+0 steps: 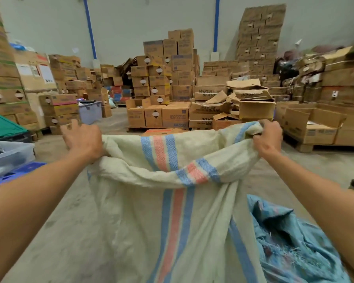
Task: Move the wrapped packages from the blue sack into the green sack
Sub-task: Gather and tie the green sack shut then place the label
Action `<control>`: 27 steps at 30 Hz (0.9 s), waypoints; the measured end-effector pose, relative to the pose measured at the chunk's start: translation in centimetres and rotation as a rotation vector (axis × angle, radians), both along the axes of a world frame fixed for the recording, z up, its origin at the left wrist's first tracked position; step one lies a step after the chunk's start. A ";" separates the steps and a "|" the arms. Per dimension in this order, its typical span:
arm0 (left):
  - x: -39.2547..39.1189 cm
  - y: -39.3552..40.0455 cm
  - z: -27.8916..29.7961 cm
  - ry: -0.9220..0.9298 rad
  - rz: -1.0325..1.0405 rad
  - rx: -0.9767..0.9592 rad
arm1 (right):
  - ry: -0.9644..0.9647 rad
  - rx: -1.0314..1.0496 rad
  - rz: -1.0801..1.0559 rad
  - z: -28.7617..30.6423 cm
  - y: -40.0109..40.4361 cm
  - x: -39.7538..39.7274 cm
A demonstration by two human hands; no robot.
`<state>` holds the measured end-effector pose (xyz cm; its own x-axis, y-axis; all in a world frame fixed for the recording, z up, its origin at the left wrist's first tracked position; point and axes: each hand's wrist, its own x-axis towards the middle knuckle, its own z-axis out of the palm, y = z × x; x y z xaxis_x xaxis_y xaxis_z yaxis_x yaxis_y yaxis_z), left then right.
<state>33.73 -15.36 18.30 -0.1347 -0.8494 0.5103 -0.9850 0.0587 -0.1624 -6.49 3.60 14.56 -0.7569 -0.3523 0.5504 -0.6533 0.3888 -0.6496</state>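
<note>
Both hands up, holding the mouth of the green sack (151,201) open: left hand (83,137) at 10 o'clock, fingers curled into the rim; right hand (268,137) at 2 o'clock, fingers closed tight on bunched cloth. Blue sack (290,242) crumpled at 5 o'clock, touching the green one. No wrapped packages visible. Risk: thin rim slipping out of the grip, mouth then collapsing, packages probably falling on the floor

hands (84,137) grip green sack (151,211) rim (held open) | blue sack (290,242) beside
</note>
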 end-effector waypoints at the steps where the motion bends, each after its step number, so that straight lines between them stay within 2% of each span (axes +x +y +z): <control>1: 0.6 -0.5 0.1 0.008 -0.024 0.000 | -0.038 0.037 -0.052 1.1 0.4 0.0; 2: 1.1 -0.9 0.2 0.091 -0.067 0.057 | -0.122 0.074 -0.083 2.4 1.3 0.4; 3: 1.4 -1.4 0.5 0.263 -0.145 0.207 | -0.249 0.093 -0.096 3.4 1.9 0.8; 6: 1.7 -0.7 1.5 0.907 -0.406 1.010 | -0.739 -0.057 0.102 5.0 3.6 4.0; 7: 1.4 -0.5 1.6 1.014 -0.472 1.140 | -0.873 -0.141 0.187 5.0 4.1 4.9; 9: 0.9 -0.3 1.4 1.142 -0.569 1.163 | -1.048 -0.269 0.327 5.3 4.4 6.5; 11: 0.2 -0.2 0.9 1.147 -0.601 0.995 | -1.146 -0.367 0.426 5.2 4.7 7.8; 12: -0.2 -0.5 0.7 1.090 -0.612 0.837 | -1.150 -0.412 0.457 5.4 5.0 8.7; 15: -1.3 -0.7 0.5 0.811 -0.652 0.245 | -1.067 -0.519 0.593 5.8 6.5 9.5; 17: -1.7 0.0 1.0 0.645 -0.681 0.023 | -0.988 -0.520 0.675 6.4 7.5 10.2; 18: -2.0 0.0 1.4 0.590 -0.691 0.037 | -0.906 -0.493 0.627 6.7 7.7 10.6; 19: -2.0 -0.1 1.8 0.569 -0.695 0.166 | -0.802 -0.447 0.538 6.9 7.8 10.9; 20: -1.7 -0.1 2.5 0.601 -0.705 0.397 | -0.693 -0.376 0.437 6.9 7.7 11.0; 22: -1.2 0.0 3.4 0.713 -0.744 1.085 | -0.522 -0.237 0.294 6.4 7.8 10.4; 23: -1.2 -0.1 3.5 0.756 -0.758 1.295 | -0.403 -0.165 0.236 6.2 7.7 10.0; 24: -1.3 -0.1 3.4 0.785 -0.756 1.345 | -0.277 -0.067 0.171 5.9 7.6 9.7; 25: -1.5 -0.1 3.4 0.787 -0.722 1.239 | -0.154 0.046 0.104 5.6 7.6 8.8; 27: -2.1 -0.2 2.2 0.592 -0.621 0.720 | 0.077 0.284 0.021 4.3 7.7 6.9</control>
